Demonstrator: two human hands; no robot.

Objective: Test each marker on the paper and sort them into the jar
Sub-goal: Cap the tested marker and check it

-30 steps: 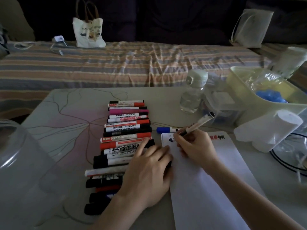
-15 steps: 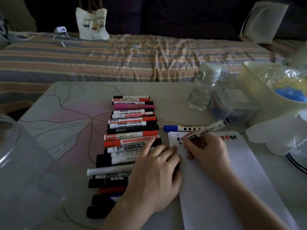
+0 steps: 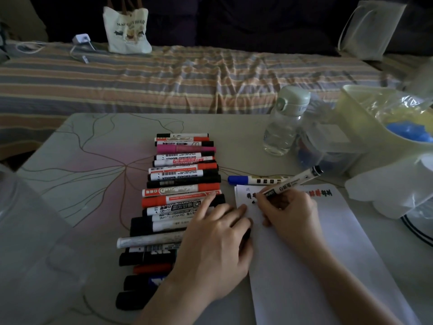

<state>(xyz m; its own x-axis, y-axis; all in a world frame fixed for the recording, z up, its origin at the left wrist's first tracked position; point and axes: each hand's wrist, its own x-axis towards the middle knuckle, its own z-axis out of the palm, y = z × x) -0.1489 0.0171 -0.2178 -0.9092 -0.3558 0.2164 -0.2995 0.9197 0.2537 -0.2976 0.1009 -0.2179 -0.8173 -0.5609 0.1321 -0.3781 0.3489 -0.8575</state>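
Now right hand [image 3: 289,212] pinches a black marker [image 3: 290,182], tip on the paper [image 3: 328,254] at its top left; left hand [image 3: 214,245] flat, fingers straight, over the marker row [image 3: 182,174]; jar [image 3: 30,242] far left

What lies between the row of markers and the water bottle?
Only bare table separates the row of markers from the water bottle, as the head view shows.
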